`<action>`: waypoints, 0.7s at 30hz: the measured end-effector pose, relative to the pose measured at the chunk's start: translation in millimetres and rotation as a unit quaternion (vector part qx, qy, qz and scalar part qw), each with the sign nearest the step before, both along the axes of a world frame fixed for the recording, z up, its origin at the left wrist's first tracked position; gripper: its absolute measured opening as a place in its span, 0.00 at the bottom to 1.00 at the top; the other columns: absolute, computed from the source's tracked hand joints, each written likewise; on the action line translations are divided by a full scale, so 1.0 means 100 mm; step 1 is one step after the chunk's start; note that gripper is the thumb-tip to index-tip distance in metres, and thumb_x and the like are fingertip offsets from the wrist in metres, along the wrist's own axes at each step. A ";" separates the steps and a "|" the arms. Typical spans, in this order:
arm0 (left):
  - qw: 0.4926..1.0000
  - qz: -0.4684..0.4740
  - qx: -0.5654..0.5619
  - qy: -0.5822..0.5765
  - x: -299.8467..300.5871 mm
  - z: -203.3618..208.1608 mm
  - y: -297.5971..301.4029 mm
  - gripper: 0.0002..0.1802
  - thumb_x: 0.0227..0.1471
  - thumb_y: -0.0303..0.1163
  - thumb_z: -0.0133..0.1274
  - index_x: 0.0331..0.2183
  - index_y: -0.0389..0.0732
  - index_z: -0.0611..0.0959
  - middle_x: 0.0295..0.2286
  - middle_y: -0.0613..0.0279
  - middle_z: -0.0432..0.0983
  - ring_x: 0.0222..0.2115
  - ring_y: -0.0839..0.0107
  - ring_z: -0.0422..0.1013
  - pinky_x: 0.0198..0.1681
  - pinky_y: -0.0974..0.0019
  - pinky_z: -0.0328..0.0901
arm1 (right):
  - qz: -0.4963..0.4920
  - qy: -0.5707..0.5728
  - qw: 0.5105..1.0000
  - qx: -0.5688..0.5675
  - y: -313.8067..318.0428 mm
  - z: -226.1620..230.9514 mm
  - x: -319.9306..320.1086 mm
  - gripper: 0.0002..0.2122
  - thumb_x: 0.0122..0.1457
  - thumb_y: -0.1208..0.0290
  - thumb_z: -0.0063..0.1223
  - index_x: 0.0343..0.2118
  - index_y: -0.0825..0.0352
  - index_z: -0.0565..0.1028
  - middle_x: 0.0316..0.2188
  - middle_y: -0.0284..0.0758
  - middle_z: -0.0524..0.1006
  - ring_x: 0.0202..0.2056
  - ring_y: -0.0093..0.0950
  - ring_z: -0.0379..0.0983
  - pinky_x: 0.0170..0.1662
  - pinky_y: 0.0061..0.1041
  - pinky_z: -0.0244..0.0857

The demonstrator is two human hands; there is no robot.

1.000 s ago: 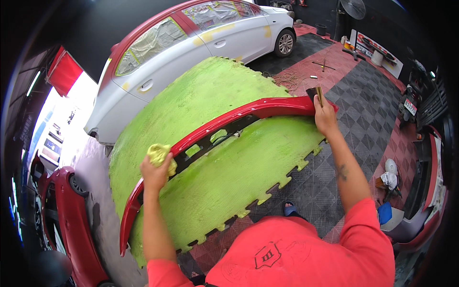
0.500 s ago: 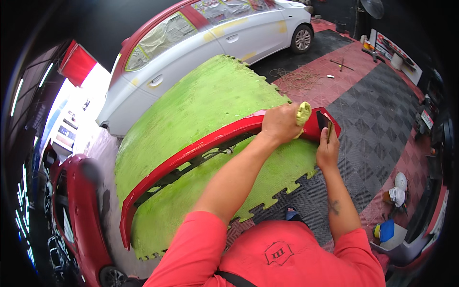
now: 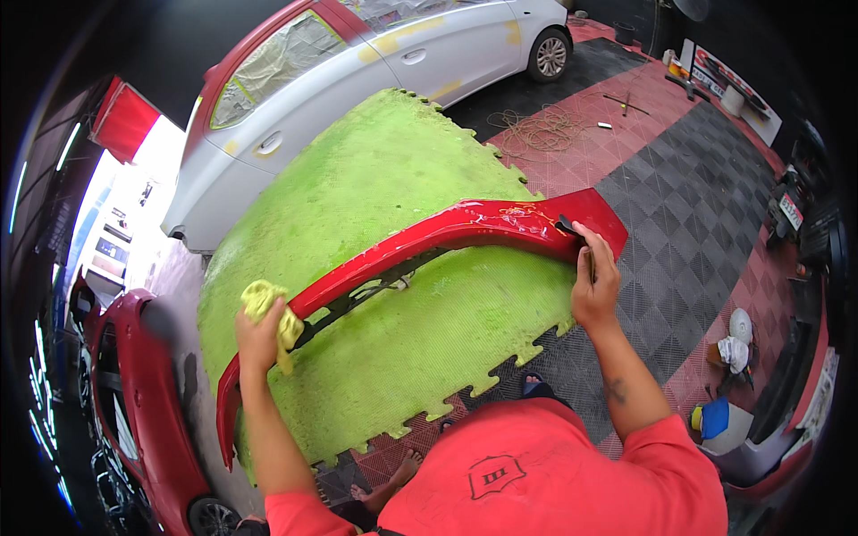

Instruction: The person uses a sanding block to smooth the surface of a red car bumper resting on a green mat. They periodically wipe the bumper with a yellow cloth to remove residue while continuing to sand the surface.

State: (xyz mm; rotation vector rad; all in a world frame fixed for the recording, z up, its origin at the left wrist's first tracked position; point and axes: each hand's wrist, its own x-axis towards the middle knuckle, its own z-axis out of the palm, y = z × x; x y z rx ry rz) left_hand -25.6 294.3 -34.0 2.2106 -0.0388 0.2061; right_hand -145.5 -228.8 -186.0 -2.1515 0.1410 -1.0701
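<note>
A long, curved red car bumper (image 3: 420, 230) lies across a green foam mat (image 3: 357, 170). Its upper surface looks wet and shiny towards the right. My left hand (image 3: 257, 339) is closed around a crumpled yellow cloth (image 3: 273, 314), which rests at the bumper's left part. At the wider right end, my right hand (image 3: 596, 286) grips a thin dark flat piece (image 3: 567, 225) against the red surface. The fingers hide most of that piece, so its kind is unclear.
Behind the mat stands a white car (image 3: 357, 98) with masked windows. A red car (image 3: 147, 384) is at the left. A coil of thin cord (image 3: 536, 134) lies on the tiled floor (image 3: 688, 196). Car parts and tools line the right side.
My left hand has swept the yellow cloth from the bumper's right part to its left part. My right hand stays at the right end, slightly shifted. The view has moved a little.
</note>
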 end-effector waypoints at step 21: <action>0.982 0.061 0.073 -0.165 -0.20 -0.31 -0.01 0.22 0.54 0.44 0.74 0.38 0.35 0.88 0.32 0.52 0.88 0.32 0.57 0.83 0.41 0.53 0.74 | -0.008 0.096 0.958 -0.271 1.42 0.48 0.69 0.25 0.69 0.62 0.58 0.66 0.66 0.72 0.65 0.44 0.76 0.69 0.41 0.70 0.72 0.51 0.55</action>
